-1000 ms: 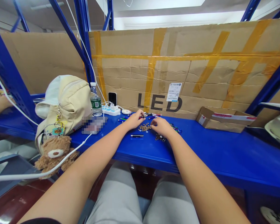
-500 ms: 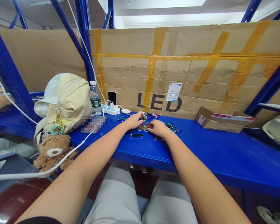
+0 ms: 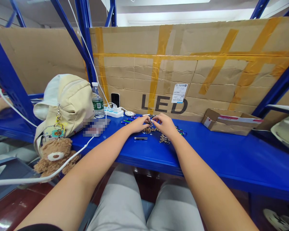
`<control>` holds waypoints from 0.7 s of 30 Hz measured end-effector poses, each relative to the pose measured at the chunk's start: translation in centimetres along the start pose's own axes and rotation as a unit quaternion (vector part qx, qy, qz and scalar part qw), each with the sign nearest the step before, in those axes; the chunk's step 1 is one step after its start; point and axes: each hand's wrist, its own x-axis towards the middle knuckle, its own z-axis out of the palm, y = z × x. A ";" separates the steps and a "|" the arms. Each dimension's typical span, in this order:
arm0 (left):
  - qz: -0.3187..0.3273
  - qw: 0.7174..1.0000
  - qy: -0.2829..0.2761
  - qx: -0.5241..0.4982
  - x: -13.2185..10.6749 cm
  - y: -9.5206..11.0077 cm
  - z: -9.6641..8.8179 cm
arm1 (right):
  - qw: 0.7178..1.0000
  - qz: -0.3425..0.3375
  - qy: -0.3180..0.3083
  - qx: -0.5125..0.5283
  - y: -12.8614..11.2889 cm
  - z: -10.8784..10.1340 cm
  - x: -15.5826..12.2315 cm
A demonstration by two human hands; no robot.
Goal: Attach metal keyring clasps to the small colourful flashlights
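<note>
My left hand (image 3: 142, 124) is closed in a pinch above the blue table (image 3: 144, 152), on something too small to make out. Close beside it, my right hand (image 3: 164, 124) also pinches, its fingertips meeting the left ones; what lies between them I cannot make out. Under and between the hands spreads a scatter of small brownish round pieces (image 3: 148, 130). A second cluster of such pieces (image 3: 164, 139) lies below my right wrist. A short black and silver pen-like stick (image 3: 140, 138) rests in front. Several pens (image 3: 127, 121) lie behind my left hand, and green metallic pieces (image 3: 181, 131) lie right of my right hand.
To the left stand a cream backpack (image 3: 74, 96) with a teddy bear (image 3: 55, 155), a water bottle (image 3: 97, 101), a power strip (image 3: 113, 112) and a phone (image 3: 115, 99). An open cardboard box (image 3: 231, 123) sits right. A white cable (image 3: 62, 167) crosses near my left arm. Another person's arm (image 3: 0, 107) shows far left.
My right hand has lifted from the small round pieces and moved back to meet my left fingertips. More of the cluster below its wrist now shows. My left hand has barely moved.
</note>
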 end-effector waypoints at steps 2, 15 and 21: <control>-0.001 1.000 0.002 -0.008 0.1 -0.1 0.0 | 1.000 -0.005 -0.010 -0.003 -0.1 0.0 0.0; -0.046 0.999 0.021 0.005 0.2 -1.0 0.0 | 0.983 0.076 -0.166 -0.020 -0.6 0.3 -0.4; -0.045 0.999 0.020 0.005 0.3 -1.2 0.0 | 0.971 0.070 -0.228 -0.030 -1.4 0.9 -0.5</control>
